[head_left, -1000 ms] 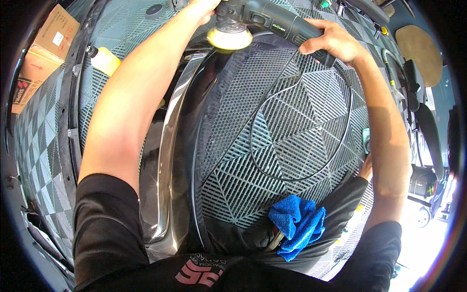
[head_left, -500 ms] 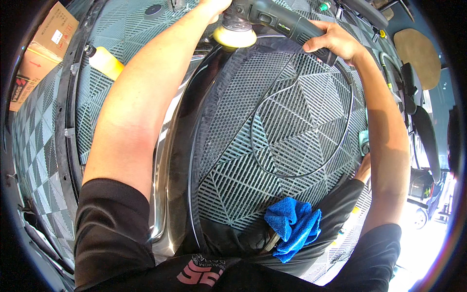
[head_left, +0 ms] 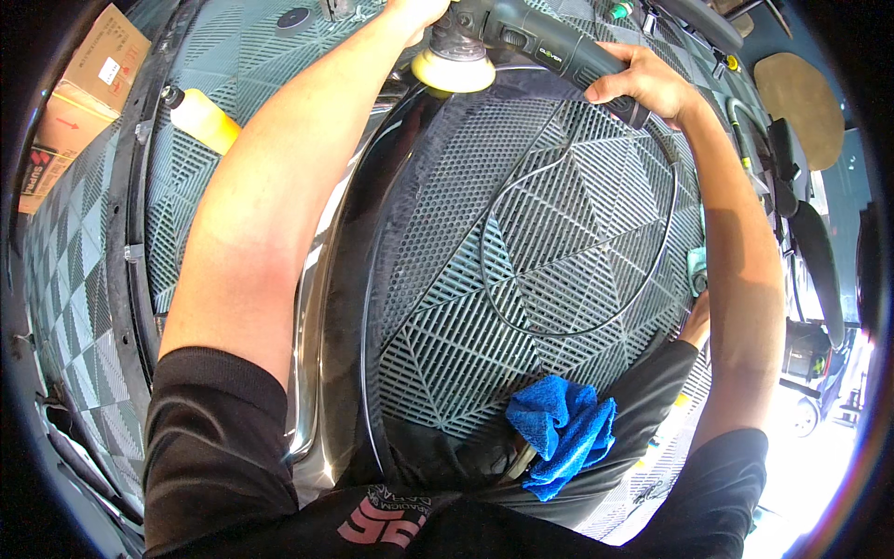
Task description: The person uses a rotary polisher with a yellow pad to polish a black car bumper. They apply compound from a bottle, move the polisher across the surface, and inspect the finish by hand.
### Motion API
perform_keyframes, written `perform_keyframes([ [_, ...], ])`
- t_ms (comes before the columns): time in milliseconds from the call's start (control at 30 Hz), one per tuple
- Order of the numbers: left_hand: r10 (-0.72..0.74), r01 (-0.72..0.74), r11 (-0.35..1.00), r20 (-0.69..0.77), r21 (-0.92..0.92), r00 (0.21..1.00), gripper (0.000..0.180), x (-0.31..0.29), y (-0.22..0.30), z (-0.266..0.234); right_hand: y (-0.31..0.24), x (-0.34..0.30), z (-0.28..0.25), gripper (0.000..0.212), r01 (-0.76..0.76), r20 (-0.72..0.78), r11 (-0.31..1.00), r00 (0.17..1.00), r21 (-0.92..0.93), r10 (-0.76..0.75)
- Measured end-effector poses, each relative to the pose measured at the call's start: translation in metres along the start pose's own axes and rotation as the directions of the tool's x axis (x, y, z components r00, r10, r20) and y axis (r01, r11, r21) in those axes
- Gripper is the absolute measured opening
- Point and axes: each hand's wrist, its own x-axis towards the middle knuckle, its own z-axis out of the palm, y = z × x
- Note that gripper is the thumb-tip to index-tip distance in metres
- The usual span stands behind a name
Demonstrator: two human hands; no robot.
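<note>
At the top of the view, a black power polisher lies slanted, its yellow foam pad on or just above the far end of a long, glossy black curved panel. My right hand is wrapped round the polisher's rear handle, thumb on top. My left hand is closed at the polisher's head end; the upper edge of the view cuts off part of it. From the handle a thin black cord loops over the grated floor tiles. A blue cloth is draped over my leg.
Left of my left forearm lies a yellow bottle with a black cap. Beyond it stands a cardboard box. A dark strip runs along the floor at the left. Stands and hoses are at the right, with a round tan board.
The polisher and both hands have shifted very slightly to the right. The grip of each hand on it is unchanged, and the panel and cloth stay where they were.
</note>
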Motion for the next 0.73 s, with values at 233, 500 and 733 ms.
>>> perform_keyframes([
  [233,-0.068,0.070,0.997,0.050,-0.045,0.996,0.020,-0.020,0.019,-0.008,-0.009,-0.004,0.000,0.065,-0.019,0.048,1.000,0.999,0.009,0.018],
  [500,-0.078,0.079,0.996,0.022,-0.046,0.997,0.019,-0.026,0.020,-0.013,-0.012,-0.007,0.003,0.059,0.018,0.013,0.998,1.000,-0.052,-0.017],
  [733,-0.118,0.120,0.991,0.027,-0.067,0.993,0.023,-0.039,0.030,-0.015,-0.012,-0.012,0.004,0.069,0.034,-0.002,0.998,0.999,-0.060,-0.035],
])
